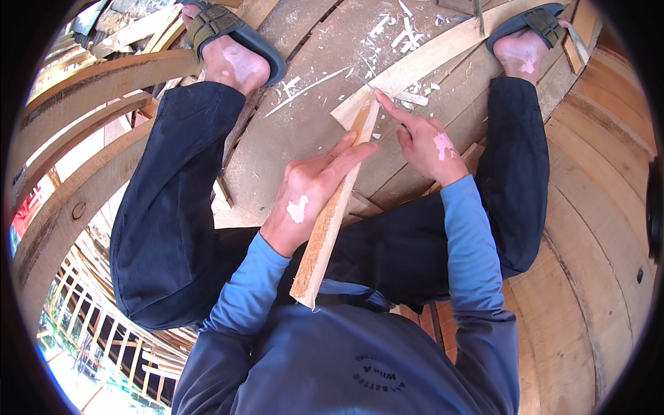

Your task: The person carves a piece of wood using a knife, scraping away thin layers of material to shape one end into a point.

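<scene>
A long, squared wooden strip (325, 238) slants from my lap up toward the floorboards, its far end narrowed. My left hand (308, 187) is closed around the middle of the strip, thumb and fingers along its sides. At the narrowed end, my right hand (432, 145) is curled with its index finger stretched forward. Just past that fingertip shows a thin, pointed grey blade (366, 84), seemingly a knife's; its handle is hidden in my right hand. Beneath the strip's tip lies a wide pale board (408, 69), running up to the right under my right sandal.
Wood shavings (408, 34) are scattered over the floorboards (311, 83). Curved wooden ribs (90, 83) rise on the left, and curved planking (588, 277) walls the right. My sandalled feet (238, 59) rest wide apart, knees bent on both sides.
</scene>
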